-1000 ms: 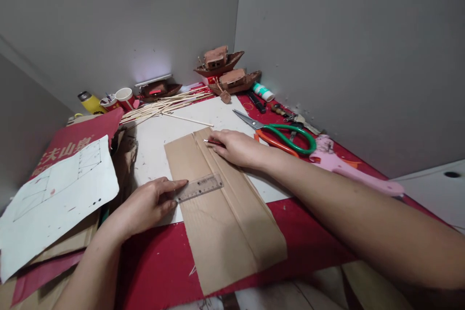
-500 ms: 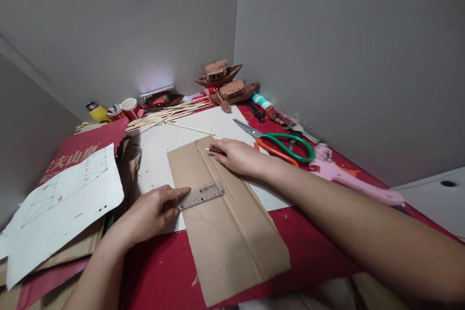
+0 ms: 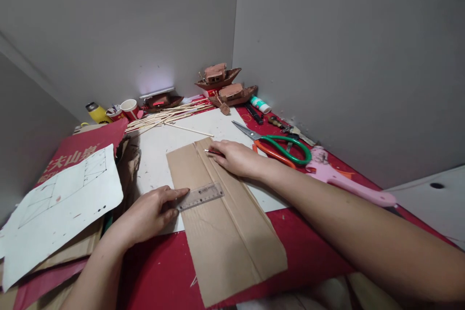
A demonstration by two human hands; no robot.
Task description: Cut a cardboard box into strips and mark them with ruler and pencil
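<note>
Two hands work a creased cardboard sheet (image 3: 225, 223) at mid-frame: left hand (image 3: 147, 215) pressing a clear ruler (image 3: 200, 195) flat to steady it, right hand (image 3: 236, 157) pinching a red pen (image 3: 214, 152) at the fold

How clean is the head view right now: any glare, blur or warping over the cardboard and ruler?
Head view: sharp and evenly lit over the cardboard, no motion blur; the clear ruler shows its markings without glare; soft shadows lie under the left hand and right hand; a bright glare patch sits on the back wall; wide-angle warping bends the wall corner and stretches the right forearm near the frame edge.
</note>
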